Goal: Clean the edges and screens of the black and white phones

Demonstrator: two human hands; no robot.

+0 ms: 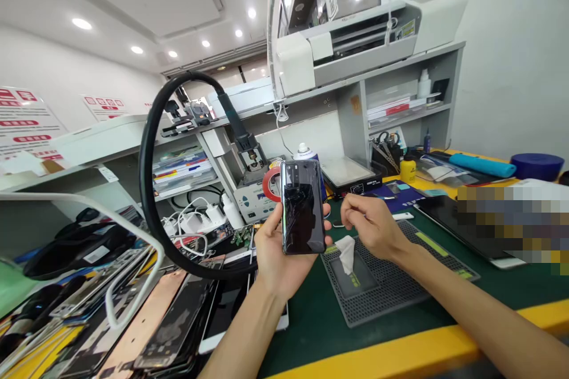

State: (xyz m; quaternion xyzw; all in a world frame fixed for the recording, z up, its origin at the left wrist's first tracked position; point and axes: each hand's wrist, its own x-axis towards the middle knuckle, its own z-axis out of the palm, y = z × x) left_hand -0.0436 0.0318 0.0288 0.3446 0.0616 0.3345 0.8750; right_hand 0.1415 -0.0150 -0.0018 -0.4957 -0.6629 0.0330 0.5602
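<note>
My left hand (284,260) is wrapped round a glossy black smartphone (303,216), held upright above the bench. The phone's back, with a camera block at its upper left, faces me and shows reflections. To the right of the phone, my right hand (371,225) is closed with its fingers curled in; whether anything is inside them is hidden. Below and between the hands, a crumpled white cloth (347,253) lies on a grey perforated work mat (382,293).
Stacked phone parts and screens (173,314) crowd the left side. A thick black hose (149,189) loops up behind my left arm. At the back stand a spray can (306,153), a flat heating plate (349,174) and a yellow bottle (408,170). A black panel (457,225) lies right.
</note>
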